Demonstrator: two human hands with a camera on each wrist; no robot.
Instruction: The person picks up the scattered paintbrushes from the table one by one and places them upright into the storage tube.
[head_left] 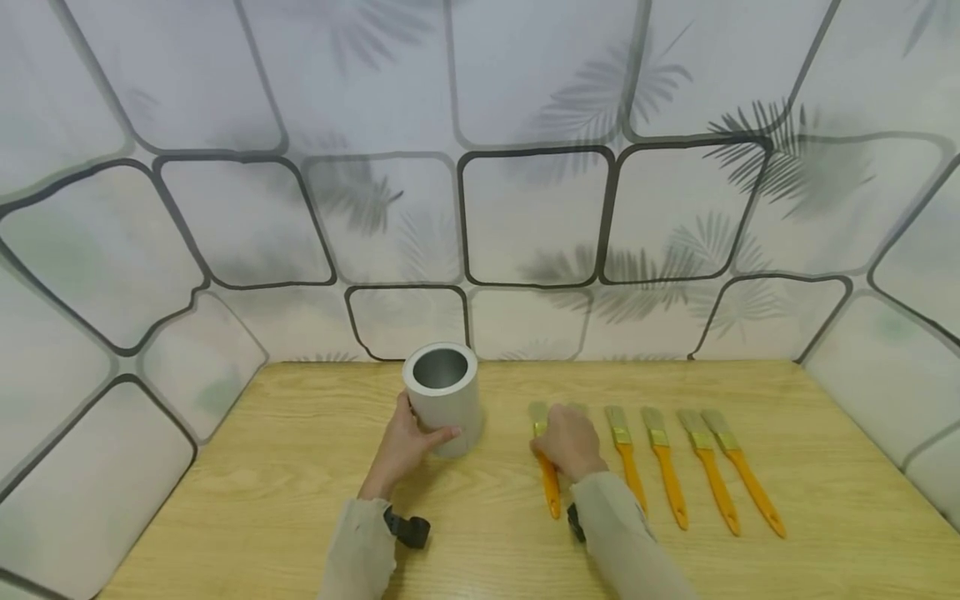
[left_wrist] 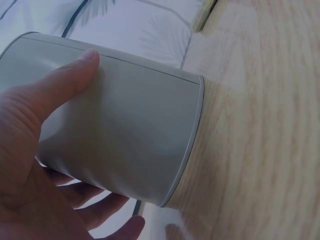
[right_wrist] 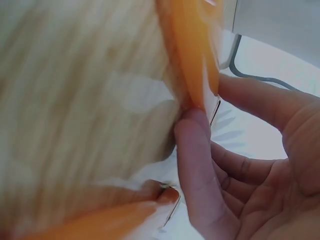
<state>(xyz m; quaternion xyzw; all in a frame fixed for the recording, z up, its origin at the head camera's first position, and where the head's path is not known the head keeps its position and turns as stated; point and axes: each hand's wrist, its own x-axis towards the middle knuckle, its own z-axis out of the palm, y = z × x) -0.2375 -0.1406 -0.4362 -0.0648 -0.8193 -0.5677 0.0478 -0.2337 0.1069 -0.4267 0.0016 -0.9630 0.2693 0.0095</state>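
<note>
My left hand grips a light grey cylindrical holder from its left side, thumb across the front and fingers round the back. The holder is upright, its open top showing a dark hollow inside. In the left wrist view the holder's lower rim is right at the wood surface. My right hand pinches the leftmost paintbrush between thumb and index finger, at the orange handle near the metal band. Another paintbrush lies beside it, mostly hidden under my right hand in the head view.
Several more flat paintbrushes with orange handles lie in a row to the right, bristles pointing away from me. Everything is on a light wooden table. Behind and at both sides stands a patterned white wall.
</note>
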